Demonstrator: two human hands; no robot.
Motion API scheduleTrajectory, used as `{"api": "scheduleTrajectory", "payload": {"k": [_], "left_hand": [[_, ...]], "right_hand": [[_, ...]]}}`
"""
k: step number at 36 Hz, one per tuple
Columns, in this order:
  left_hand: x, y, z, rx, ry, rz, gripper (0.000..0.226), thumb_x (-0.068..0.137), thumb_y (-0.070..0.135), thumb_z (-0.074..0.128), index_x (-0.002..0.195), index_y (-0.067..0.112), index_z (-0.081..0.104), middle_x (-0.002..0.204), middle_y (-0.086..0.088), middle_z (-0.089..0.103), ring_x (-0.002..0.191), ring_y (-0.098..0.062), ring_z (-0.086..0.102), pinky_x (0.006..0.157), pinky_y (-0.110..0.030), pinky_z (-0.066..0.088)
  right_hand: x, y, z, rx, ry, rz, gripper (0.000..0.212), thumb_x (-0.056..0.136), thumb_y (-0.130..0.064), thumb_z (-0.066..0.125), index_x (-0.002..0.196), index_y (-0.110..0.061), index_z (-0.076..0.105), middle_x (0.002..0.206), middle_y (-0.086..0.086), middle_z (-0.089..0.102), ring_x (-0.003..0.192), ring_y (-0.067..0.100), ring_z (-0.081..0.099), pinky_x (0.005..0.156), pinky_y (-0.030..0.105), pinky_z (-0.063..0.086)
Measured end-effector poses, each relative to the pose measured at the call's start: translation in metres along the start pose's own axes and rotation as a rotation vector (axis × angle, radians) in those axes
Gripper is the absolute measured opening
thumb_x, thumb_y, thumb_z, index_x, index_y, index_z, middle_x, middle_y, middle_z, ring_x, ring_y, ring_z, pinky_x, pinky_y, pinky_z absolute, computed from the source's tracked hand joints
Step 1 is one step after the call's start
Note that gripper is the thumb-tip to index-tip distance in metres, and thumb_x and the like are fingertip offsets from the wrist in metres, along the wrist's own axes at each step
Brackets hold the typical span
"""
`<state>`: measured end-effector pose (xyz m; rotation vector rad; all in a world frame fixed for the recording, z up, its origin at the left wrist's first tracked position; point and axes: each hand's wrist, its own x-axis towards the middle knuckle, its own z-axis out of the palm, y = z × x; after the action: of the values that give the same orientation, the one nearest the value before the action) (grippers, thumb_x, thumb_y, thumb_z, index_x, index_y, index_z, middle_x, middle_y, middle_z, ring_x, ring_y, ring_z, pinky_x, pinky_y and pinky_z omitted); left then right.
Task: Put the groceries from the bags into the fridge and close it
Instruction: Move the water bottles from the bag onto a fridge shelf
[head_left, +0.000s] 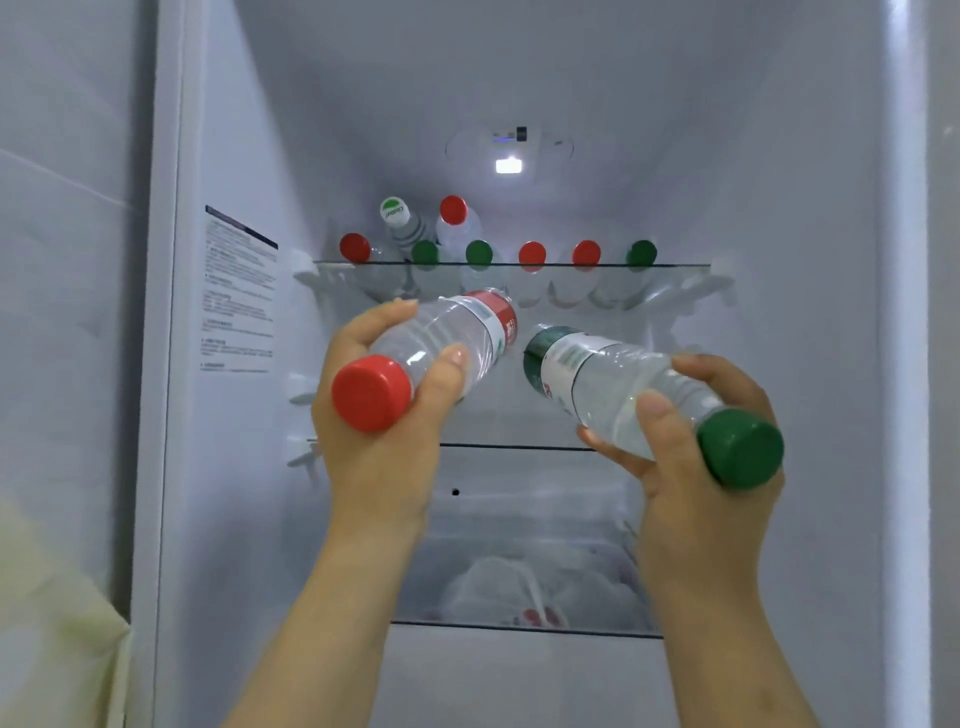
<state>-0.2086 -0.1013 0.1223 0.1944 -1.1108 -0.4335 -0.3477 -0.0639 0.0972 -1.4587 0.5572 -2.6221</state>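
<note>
Red-capped bottle (441, 343) lies gripped in the left hand (384, 415); the right hand (691, 457) grips a green-capped bottle (639, 395), both before the fridge (779, 208) shelf (675, 265).

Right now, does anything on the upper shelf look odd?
Yes: a white-capped bottle and a red-capped bottle lie atop the bottle row on the glass shelf, towards its left; the white-capped one is askew.
</note>
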Motion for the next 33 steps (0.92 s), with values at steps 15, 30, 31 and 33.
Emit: {"api": "scheduleTrajectory", "payload": {"k": [15, 30, 31, 33], "left_hand": [[0.091, -0.001, 0.029, -0.204, -0.037, 0.188, 0.033, 0.062, 0.021, 0.072, 0.090, 0.033, 0.058, 0.094, 0.017, 0.058, 0.091, -0.011, 0.061, 0.064, -0.042, 0.058], [0.163, -0.042, 0.080, 0.042, -0.240, 0.164, 0.032, 0.073, 0.011, 0.074, 0.081, 0.037, 0.056, 0.080, 0.027, 0.059, 0.081, 0.006, 0.056, 0.086, -0.041, 0.052], [0.165, -0.046, 0.082, 0.058, -0.263, 0.159, 0.034, 0.074, 0.009, 0.074, 0.080, 0.037, 0.056, 0.080, 0.026, 0.058, 0.081, 0.003, 0.056, 0.087, -0.042, 0.052], [0.167, -0.055, 0.084, 0.112, -0.325, 0.208, 0.036, 0.075, 0.008, 0.073, 0.080, 0.039, 0.055, 0.086, 0.024, 0.056, 0.086, 0.001, 0.055, 0.089, -0.033, 0.049]], "right_hand": [[0.080, -0.004, 0.050, 0.186, -0.008, -0.204, 0.022, 0.072, -0.011, 0.061, 0.086, -0.028, 0.058, 0.084, -0.025, 0.058, 0.087, 0.004, 0.061, 0.060, 0.042, 0.058], [0.162, 0.035, 0.098, 0.014, -0.026, -0.171, 0.025, 0.081, -0.007, 0.066, 0.088, -0.029, 0.058, 0.113, 0.009, 0.052, 0.093, 0.019, 0.056, 0.057, 0.029, 0.057], [0.166, 0.039, 0.098, -0.002, -0.033, -0.173, 0.024, 0.081, -0.007, 0.066, 0.089, -0.028, 0.058, 0.113, 0.010, 0.052, 0.091, 0.018, 0.056, 0.055, 0.026, 0.055], [0.173, 0.045, 0.097, -0.045, -0.045, -0.192, 0.023, 0.081, -0.007, 0.066, 0.090, -0.027, 0.058, 0.117, 0.014, 0.051, 0.084, 0.012, 0.056, 0.051, 0.019, 0.051]]}}
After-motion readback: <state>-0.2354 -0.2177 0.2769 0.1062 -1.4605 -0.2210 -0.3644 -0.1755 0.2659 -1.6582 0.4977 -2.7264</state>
